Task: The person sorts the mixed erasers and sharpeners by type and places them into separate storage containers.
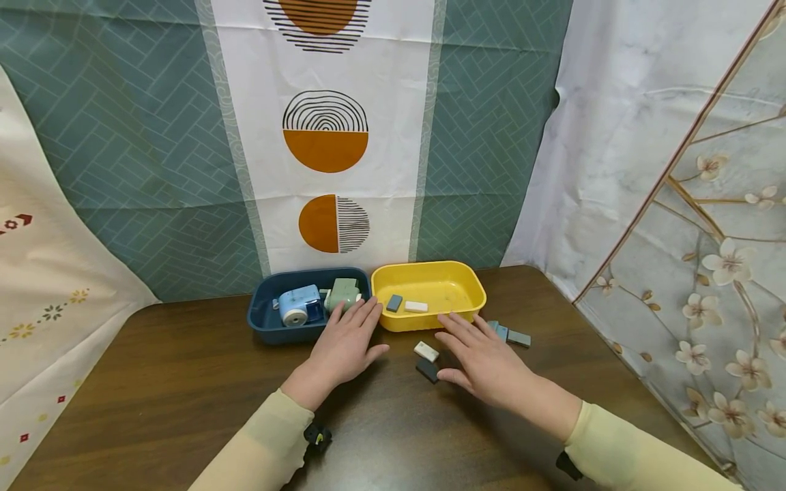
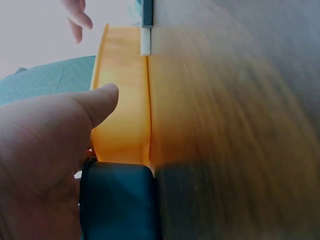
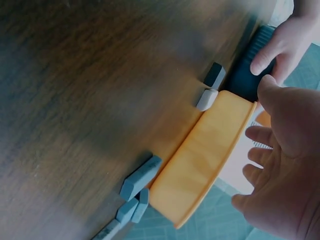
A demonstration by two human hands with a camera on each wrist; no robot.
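Observation:
My left hand (image 1: 353, 334) lies flat and open on the brown table, its fingertips at the front rims where the blue bin (image 1: 270, 333) meets the yellow bin (image 1: 432, 320). My right hand (image 1: 469, 344) hovers open with spread fingers in front of the yellow bin. Between the hands lie a white eraser (image 1: 426, 351) and a dark eraser (image 1: 427, 370). Right of the right hand's fingers lie blue-grey erasers (image 1: 508, 334). In the right wrist view the open palm (image 3: 285, 165) is above the yellow bin (image 3: 205, 160), with blue-grey erasers (image 3: 140, 177) along its wall.
The yellow bin holds a blue eraser (image 1: 394, 303) and a white eraser (image 1: 415, 307). The blue bin holds a light blue sharpener (image 1: 299, 305) and a green one (image 1: 342, 294). Patterned cloth hangs behind the table and at both sides. The table's right edge runs close by.

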